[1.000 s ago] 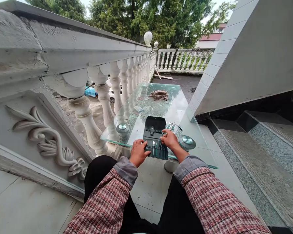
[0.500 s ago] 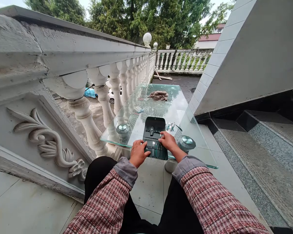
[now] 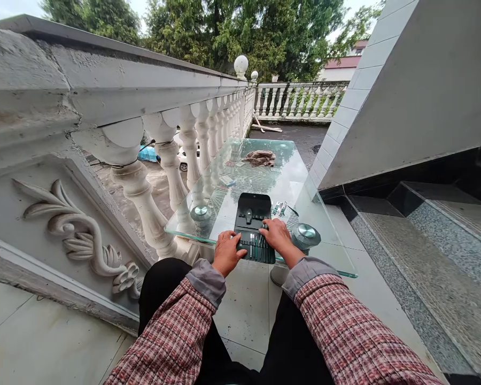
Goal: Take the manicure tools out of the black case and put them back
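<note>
A black manicure case (image 3: 253,202) lies unfolded near the close edge of the glass table. Slim metal tools (image 3: 256,245) stand side by side in its lower half, and a dark, rounded tool (image 3: 249,216) sits in the upper half. My left hand (image 3: 226,252) grips the case's left edge, thumb on the lower panel. At the right side, my right hand (image 3: 277,234) has its fingertips pinched on what looks like a slim metal tool over the slots; the fingers hide most of it. Several small metal clippers (image 3: 279,208) lie just right of the case.
The glass table (image 3: 336,256) has round metal discs (image 3: 201,210) over its legs. Farther back lie a crumpled brown cloth (image 3: 260,158) and a small flat packet (image 3: 227,181). A white balustrade (image 3: 144,198) runs along the left; stone steps (image 3: 417,256) rise at right.
My right hand has shifted slightly down over the case, and the bright tool end seen at its fingertips is now mostly hidden. My left hand keeps its place on the case.
</note>
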Tool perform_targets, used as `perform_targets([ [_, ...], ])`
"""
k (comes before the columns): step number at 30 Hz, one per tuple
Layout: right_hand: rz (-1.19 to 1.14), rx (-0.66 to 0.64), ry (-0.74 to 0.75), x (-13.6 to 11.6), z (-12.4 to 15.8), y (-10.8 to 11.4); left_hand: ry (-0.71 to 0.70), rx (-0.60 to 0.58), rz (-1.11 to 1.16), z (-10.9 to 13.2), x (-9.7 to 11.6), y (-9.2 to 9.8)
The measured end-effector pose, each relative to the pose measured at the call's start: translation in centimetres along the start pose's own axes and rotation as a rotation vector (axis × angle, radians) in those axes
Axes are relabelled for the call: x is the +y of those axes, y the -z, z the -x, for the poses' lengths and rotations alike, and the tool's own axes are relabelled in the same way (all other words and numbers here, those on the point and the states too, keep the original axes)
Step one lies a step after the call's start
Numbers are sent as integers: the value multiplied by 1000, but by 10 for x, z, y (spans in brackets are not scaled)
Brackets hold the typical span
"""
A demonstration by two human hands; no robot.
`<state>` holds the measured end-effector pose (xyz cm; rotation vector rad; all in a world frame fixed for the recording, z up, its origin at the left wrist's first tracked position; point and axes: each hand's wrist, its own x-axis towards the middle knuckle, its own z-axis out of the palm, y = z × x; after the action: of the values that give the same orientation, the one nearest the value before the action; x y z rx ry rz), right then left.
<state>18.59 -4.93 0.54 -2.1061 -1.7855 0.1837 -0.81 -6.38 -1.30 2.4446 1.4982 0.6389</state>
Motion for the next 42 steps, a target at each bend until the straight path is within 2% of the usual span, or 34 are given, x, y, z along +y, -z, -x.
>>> perform_targets([
  [34, 60, -88, 376, 5, 16, 11, 0, 7, -6, -1, 0, -1],
  [42, 43, -80, 371, 10, 17, 12, 7, 5, 6, 0, 2, 1],
])
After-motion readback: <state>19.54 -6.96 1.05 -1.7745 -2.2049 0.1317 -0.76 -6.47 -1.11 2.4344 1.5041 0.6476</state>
